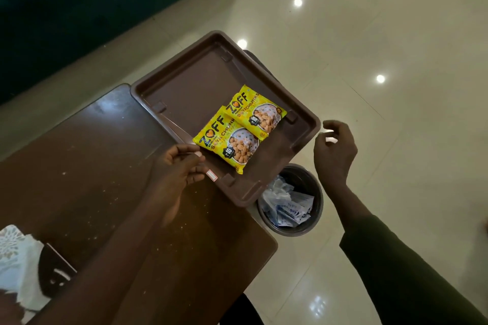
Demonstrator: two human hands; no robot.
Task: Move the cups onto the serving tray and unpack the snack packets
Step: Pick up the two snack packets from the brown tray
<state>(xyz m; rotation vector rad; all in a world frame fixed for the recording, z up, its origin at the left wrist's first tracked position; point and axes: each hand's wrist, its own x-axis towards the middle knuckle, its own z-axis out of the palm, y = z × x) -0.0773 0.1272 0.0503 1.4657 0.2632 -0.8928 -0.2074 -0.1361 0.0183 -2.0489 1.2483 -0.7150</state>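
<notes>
Packets (239,128), two yellow ones still joined side by side, lay in the near right part of the brown tray (182,82). No cups were in view. The tray sat at the far corner of the dark surface (87,161), with a good part of it hanging past the edge above a bin (290,198) full of crumpled wrappers on the floor.

The left hand (177,169) rested at the tray's near rim, fingers curled with thumb and forefinger close together just beside the nearer packet's corner; whether they pinched the packet or some thin film could not be told. The right hand (334,150) hovered in the air off the tray's right side, loosely curled and holding nothing visible.

The overhang looked like the main risk: a downward press or a tug on the packets toward the free side could tip the tray and slide them into the bin. Tearing the joined pair apart one-handed might also split a pouch and scatter the contents.
</notes>
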